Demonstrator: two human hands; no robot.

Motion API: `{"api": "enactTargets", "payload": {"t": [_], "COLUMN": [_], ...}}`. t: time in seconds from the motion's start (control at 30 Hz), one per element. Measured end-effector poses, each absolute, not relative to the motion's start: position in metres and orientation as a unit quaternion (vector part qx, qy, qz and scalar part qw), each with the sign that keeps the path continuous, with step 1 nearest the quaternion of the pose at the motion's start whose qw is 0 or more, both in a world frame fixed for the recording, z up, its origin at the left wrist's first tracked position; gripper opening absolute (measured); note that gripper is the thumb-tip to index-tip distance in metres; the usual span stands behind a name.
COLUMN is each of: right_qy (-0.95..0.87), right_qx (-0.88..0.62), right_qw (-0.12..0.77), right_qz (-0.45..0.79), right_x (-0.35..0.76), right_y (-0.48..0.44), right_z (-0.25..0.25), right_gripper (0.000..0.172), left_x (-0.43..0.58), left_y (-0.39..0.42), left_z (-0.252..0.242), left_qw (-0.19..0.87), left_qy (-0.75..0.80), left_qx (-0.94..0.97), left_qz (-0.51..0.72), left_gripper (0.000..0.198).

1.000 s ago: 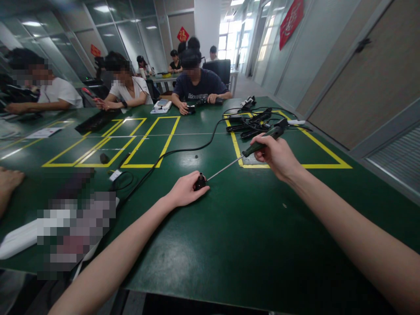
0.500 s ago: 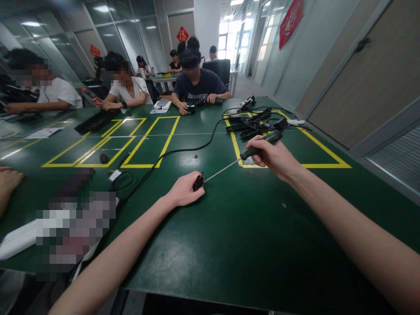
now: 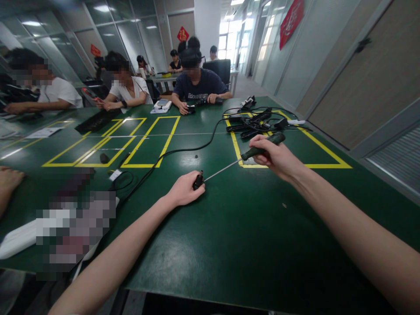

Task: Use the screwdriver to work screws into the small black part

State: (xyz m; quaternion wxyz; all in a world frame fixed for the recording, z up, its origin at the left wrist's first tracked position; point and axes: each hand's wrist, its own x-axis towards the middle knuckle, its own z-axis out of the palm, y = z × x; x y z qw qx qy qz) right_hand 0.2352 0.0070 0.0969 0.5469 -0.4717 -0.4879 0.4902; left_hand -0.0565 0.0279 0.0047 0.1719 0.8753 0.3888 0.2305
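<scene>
My left hand (image 3: 185, 189) rests on the green table, its fingers closed around a small black part (image 3: 198, 181) with a short stub on top. Its exact kind does not show, and my fingers cover much of it. In my right hand (image 3: 274, 156) is a screwdriver (image 3: 252, 152) with a dark green handle, gripped by thumb and fingers. The long thin shaft slants down to the left, and its tip meets or nearly meets the right side of the black part.
Yellow tape (image 3: 315, 166) marks boxes on the table. A tangle of black cables and parts (image 3: 252, 124) lies at the back right. One black cable (image 3: 183, 150) crosses the middle. A co-worker (image 3: 197, 85) sits opposite; another person's hand (image 3: 9, 179) is at the left edge.
My right hand has shifted very slightly to the right, with the screwdriver handle turned a little. My left hand and the black part stay in place.
</scene>
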Motion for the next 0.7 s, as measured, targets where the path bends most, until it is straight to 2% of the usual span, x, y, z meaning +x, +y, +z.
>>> {"api": "enactTargets", "payload": {"t": [0.17,0.33,0.6,0.7], "right_qy": [-0.485,-0.49,-0.506,-0.499], "right_qx": [-0.462,-0.47,-0.475,-0.475], "right_qw": [0.555,0.55,0.537,0.548], "right_qz": [0.493,0.486,0.478,0.474], "right_x": [0.2376,0.2403,0.2432,0.2433], "right_y": [0.0084,0.0105,0.0083,0.0096], "right_z": [0.0997,0.0986,0.0984,0.0992], "right_gripper": [0.029,0.044,0.023,0.022], "left_x": [-0.0571,-0.0574,-0.058,-0.0581], "left_y": [0.0279,0.0276,0.0272,0.0274], "left_z": [0.0055,0.0059,0.0051,0.0054], "left_qw": [0.177,0.175,0.176,0.175], "left_qy": [0.39,0.387,0.39,0.391], "left_qx": [0.874,0.875,0.874,0.873], "left_qz": [0.229,0.232,0.231,0.233], "left_gripper": [0.009,0.008,0.008,0.007]}}
